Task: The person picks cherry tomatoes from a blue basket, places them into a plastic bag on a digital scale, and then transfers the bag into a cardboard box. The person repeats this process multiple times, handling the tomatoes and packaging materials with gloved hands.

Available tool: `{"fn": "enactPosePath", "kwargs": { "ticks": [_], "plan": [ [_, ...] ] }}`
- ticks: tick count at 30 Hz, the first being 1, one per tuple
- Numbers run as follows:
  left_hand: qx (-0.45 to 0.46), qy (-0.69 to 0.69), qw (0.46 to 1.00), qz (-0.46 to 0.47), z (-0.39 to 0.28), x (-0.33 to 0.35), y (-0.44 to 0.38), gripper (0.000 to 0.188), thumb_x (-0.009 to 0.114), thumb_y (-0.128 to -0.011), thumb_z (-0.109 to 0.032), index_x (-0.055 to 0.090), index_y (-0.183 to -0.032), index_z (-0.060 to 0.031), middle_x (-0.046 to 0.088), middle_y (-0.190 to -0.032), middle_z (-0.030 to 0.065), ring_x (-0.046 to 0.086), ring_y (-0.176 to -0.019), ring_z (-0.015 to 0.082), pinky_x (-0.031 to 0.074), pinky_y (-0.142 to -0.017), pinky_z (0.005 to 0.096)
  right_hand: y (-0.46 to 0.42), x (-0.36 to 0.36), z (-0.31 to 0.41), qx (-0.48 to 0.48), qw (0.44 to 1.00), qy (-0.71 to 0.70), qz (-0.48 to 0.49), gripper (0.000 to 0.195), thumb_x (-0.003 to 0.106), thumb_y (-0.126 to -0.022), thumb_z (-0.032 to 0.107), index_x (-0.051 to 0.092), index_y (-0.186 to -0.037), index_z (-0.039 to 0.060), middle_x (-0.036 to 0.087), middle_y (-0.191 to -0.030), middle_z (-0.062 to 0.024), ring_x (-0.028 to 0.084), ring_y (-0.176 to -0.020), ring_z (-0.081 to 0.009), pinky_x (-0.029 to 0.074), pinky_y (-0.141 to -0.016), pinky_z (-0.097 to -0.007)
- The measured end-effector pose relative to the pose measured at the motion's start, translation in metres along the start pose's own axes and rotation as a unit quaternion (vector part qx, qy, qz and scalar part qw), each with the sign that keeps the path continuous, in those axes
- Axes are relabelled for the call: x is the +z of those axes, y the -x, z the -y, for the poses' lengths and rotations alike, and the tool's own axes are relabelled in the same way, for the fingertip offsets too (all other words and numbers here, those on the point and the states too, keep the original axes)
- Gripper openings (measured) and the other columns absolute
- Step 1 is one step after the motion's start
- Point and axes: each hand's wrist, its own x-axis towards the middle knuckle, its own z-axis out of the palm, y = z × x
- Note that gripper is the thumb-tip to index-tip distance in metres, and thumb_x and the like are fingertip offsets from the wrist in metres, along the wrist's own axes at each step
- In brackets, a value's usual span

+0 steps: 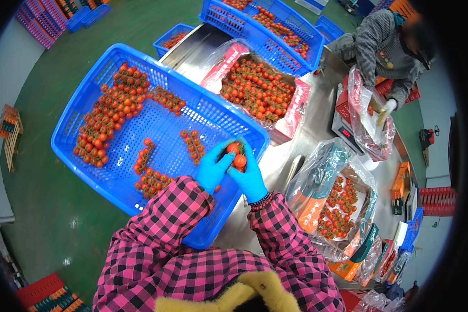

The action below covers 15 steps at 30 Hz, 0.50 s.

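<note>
Both hands wear blue gloves and meet over the right end of a large blue plastic crate (pixel 160 74). Between them is a short cluster of red cherry tomatoes (pixel 240 160). My left hand (pixel 213 165) has its fingers curled round the cluster's left side; my right hand (pixel 249 175) grips it from the right. Inside the crate, a long heap of vine tomatoes (pixel 109 113) lies at the left, and smaller bunches (pixel 194 145) lie apart nearer my hands. Behind the crate's right end stands a pink and white carton (pixel 290 126) full of vine tomatoes (pixel 255 91).
A plastic-lined orange and green carton (pixel 310 216) with tomatoes stands at the right on the steel table (pixel 273 167). Another blue crate (pixel 257 35) is behind. Across the table, a person (pixel 386 50) in white gloves handles a lined red carton (pixel 345 107) on a scale (pixel 347 134).
</note>
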Motion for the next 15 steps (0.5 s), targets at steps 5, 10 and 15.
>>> {"fn": "enactPosePath", "kwargs": {
  "ticks": [5, 10, 15],
  "plan": [
    [0.026, -0.098, 0.989, -0.103, 0.005, -0.034, -0.012, 0.037, 0.061, -0.076, -0.006, 0.051, -0.111, -0.0021, 0.056, -0.102, 0.0087, 0.053, -0.094, 0.0179, 0.042, -0.084, 0.0285, -0.033, -0.039, 0.018, 0.02, 0.998, 0.054, -0.002, 0.073, 0.064, -0.066, 0.0, 0.03, -0.13, 0.0062, 0.043, -0.119, -0.0083, 0.046, -0.106, -0.0174, 0.041, -0.088, -0.0292],
    [0.159, -0.459, 0.871, -0.074, -0.004, -0.095, 0.003, 0.049, 0.066, -0.07, -0.01, 0.048, -0.115, -0.0025, 0.048, -0.116, 0.017, 0.046, -0.108, 0.0302, 0.035, -0.093, 0.037, -0.138, -0.137, 0.027, -0.073, 0.98, 0.172, -0.062, 0.069, 0.061, -0.066, -0.002, 0.034, -0.128, 0.012, 0.051, -0.105, -0.0087, 0.051, -0.094, -0.0146, 0.046, -0.078, -0.026],
    [0.085, -0.323, 0.92, -0.205, -0.019, -0.173, 0.032, 0.033, 0.059, -0.077, -0.007, 0.052, -0.109, -0.0006, 0.053, -0.109, 0.0128, 0.049, -0.105, 0.0222, 0.039, -0.089, 0.0326, -0.259, -0.242, -0.009, -0.096, 0.756, 0.638, -0.113, 0.075, 0.067, -0.061, 0.023, 0.035, -0.128, 0.0119, 0.053, -0.094, -0.0203, 0.052, -0.09, -0.0344, 0.043, -0.077, -0.042]
  ]
}}
